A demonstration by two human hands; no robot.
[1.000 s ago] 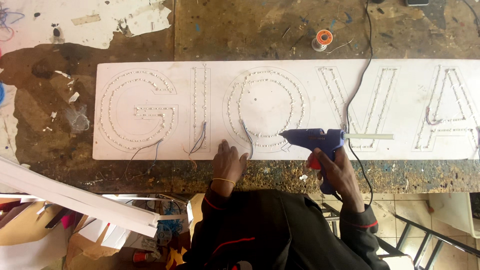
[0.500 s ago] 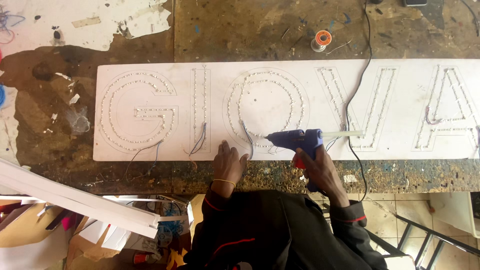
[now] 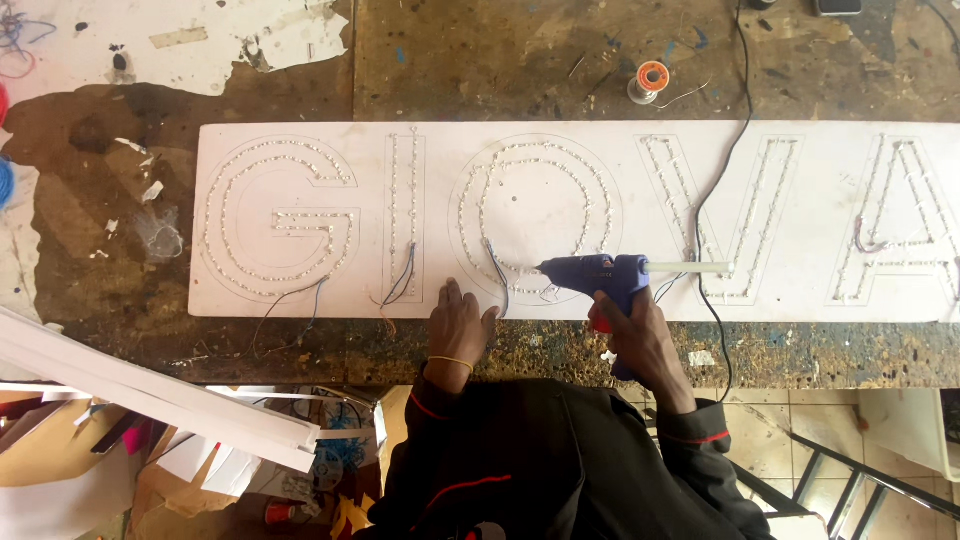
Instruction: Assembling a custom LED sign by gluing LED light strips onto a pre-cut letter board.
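Observation:
A long white sign board (image 3: pixel 820 300) lies across the worn workbench, with large outlined letters filled with rows of small bulbs. My right hand (image 3: pixel 632 335) grips a blue glue gun (image 3: pixel 598 274) whose nozzle points left at the bottom of the round letter; a white glue stick (image 3: pixel 688 267) juts from its back. My left hand (image 3: pixel 459 325) rests flat on the board's near edge, fingers beside thin grey wires (image 3: pixel 497 277) that hang from that letter.
The gun's black cord (image 3: pixel 722 160) runs up across the board to the far side. A small orange spool (image 3: pixel 649 80) stands beyond the board. White strips (image 3: pixel 150 395) and paper scraps lie at lower left. A metal frame (image 3: pixel 860 480) shows at lower right.
My right hand has carried the glue gun to the left, from under the V-shaped letter to the lower edge of the round letter. My left hand has stayed in place.

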